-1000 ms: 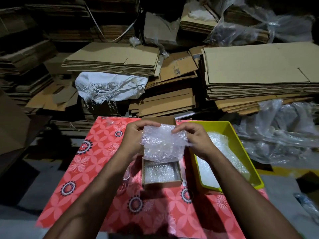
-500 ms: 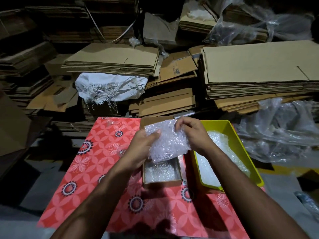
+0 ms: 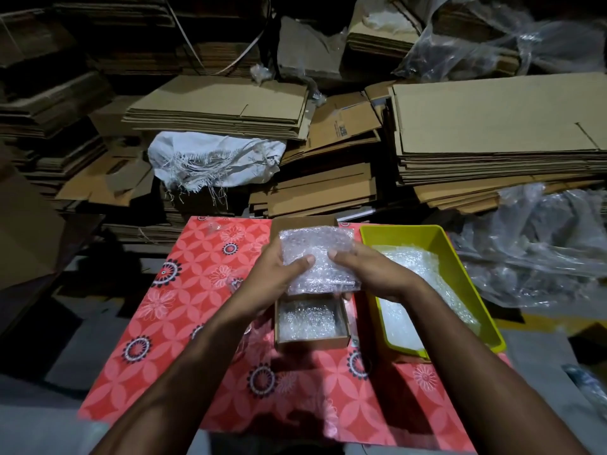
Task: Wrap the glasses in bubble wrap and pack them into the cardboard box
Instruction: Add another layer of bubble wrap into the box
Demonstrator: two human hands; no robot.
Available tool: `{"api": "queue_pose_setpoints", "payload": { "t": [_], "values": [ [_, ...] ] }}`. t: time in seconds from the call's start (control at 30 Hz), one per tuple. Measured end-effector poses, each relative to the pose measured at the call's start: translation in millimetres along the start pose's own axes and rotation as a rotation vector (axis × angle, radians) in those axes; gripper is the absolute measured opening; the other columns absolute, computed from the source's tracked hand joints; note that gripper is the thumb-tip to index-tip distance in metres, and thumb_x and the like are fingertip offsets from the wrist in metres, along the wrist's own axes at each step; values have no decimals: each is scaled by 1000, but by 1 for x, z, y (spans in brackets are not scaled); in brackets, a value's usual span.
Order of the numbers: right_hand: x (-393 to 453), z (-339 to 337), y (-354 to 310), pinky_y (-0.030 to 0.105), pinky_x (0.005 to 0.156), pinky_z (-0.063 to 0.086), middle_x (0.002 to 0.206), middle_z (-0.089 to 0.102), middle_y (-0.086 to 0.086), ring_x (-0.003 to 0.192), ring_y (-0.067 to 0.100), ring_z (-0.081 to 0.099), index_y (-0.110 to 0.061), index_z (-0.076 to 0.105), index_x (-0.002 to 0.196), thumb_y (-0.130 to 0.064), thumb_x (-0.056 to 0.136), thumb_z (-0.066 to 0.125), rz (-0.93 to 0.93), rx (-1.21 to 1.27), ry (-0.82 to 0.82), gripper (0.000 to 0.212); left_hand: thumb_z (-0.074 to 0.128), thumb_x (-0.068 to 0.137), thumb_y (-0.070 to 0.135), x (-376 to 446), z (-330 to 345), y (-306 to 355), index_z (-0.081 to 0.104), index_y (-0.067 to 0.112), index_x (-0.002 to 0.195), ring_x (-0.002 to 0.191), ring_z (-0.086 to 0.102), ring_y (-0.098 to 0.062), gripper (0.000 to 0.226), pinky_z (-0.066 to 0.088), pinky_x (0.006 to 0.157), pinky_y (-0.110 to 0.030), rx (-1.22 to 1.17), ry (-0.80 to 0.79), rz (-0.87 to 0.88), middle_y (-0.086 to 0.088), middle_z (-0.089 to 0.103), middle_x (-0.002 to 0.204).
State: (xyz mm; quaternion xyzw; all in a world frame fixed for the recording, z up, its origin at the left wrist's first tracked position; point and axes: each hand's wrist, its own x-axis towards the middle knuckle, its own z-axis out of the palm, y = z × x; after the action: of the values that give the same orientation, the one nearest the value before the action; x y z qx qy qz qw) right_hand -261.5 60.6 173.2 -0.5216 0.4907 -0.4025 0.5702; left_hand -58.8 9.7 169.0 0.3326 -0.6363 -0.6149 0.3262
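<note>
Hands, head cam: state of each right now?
Left hand: closed on the clear bubble-wrap bundle, thumb on top.
Right hand: closed on the same bundle, above the small open cardboard box.

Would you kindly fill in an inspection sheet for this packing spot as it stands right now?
Surface: red floral cloth over the worktop.
Job's things: bubble-wrapped bundle held above the open cardboard box, which has bubble wrap inside; contents hidden.
Clutter: yellow tray of bubble wrap right of the box.
Hands: left hand and right hand both grip the bundle.
Cables: nothing seen.
Surroundings: flattened cardboard stacks, white sack, plastic sheeting.
</note>
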Motion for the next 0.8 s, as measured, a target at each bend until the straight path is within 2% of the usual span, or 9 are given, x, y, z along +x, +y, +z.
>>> {"api": "queue_pose_setpoints", "payload": {
  "t": [0.1,0.13,0.2,0.3,0.4,0.53,0.67,0.73,0.8],
  "values": [
    [-4,4,-1,30,52,50,75,69,8,58,23,62,-9,59,114,-16,106,46,-8,-39,-94,17,77,88,25,1,-5,-4,43,24,146,133,51,-14,67,44,109,-37,29,109,6,6,53,145],
    [-3,4,1,27,46,47,70,67,6,51,19,60,-6,58,114,-11,106,45,-24,13,-76,17,76,88,20,2,-6,-3,46,21,144,132,50,-14,63,43,108,-35,-5,135,-3,6,54,143],
    [1,3,7,23,41,46,70,66,8,46,16,57,4,54,123,-5,104,45,-42,160,-4,23,69,90,4,2,-8,-2,66,17,121,112,63,-23,34,51,94,-38,-130,109,32,-3,69,121],
    [2,1,10,20,38,45,70,66,10,42,14,57,-6,65,112,7,99,42,-62,367,38,30,64,85,-11,1,-11,0,78,21,89,82,65,-24,35,55,70,-34,-193,125,53,-2,74,95],
    [3,2,14,17,36,42,64,57,13,38,12,54,-17,72,80,16,93,37,-80,471,67,49,54,85,-20,0,-10,0,80,20,79,78,63,-22,49,54,62,-24,-233,121,60,0,75,91],
    [6,6,22,17,37,42,71,53,12,42,14,54,-15,66,63,26,81,25,-64,490,132,61,49,87,-16,-1,-11,-3,79,14,74,70,56,-22,44,50,56,-20,-272,144,90,-8,70,81],
    [6,2,22,26,45,45,76,60,13,57,21,56,2,66,72,-3,80,39,-129,473,112,28,40,97,-1,-5,-15,-7,71,-2,80,72,54,-11,36,48,61,-19,-337,156,81,-2,69,76],
    [5,2,20,29,51,47,81,63,11,67,18,57,5,63,77,-16,92,42,-109,421,134,33,58,97,13,-6,-17,-10,72,7,83,77,55,-16,21,47,70,-25,-203,163,96,-4,66,77],
    [7,4,21,30,55,50,80,63,7,66,17,57,-4,65,74,-19,99,55,-129,264,190,31,76,86,12,-8,-19,-15,70,11,88,73,53,-17,7,47,71,-27,-55,134,115,-6,57,75]
  ]
}}
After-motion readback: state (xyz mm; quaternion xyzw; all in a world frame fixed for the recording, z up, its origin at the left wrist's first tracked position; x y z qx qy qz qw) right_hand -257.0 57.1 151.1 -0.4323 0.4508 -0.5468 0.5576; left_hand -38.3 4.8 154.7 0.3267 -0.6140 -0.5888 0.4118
